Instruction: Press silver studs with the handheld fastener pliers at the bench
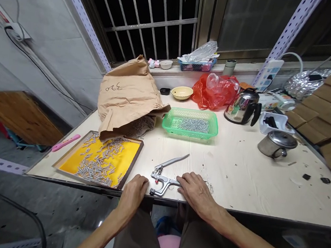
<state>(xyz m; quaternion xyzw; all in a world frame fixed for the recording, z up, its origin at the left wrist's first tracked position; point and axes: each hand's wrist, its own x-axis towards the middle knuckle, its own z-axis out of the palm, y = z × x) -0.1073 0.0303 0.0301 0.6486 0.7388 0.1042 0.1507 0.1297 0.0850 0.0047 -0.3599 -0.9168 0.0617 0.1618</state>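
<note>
My left hand (pixel 133 194) rests at the table's front edge, fingers curled over the edge, just left of a metal plier-like hand press (pixel 164 175). Lying flat on the table with its fingers stretched out, my right hand (pixel 195 191) touches the tool's lower handle. The tool lies on the table with its handles spread apart. A yellow-lined tray (pixel 101 160) with several small metal pieces sits to the left. Further back, a green plastic basket (pixel 190 123) holds more metal pieces.
A brown paper sack (pixel 127 95) spills metal parts onto the tray. A kettle (pixel 243 105), metal pot (pixel 276 144), red plastic bag (pixel 213 91), yellow bowl (pixel 181 92) and cardboard sheets (pixel 330 115) stand at the back and right. A pink tool (pixel 65 142) lies at the left edge.
</note>
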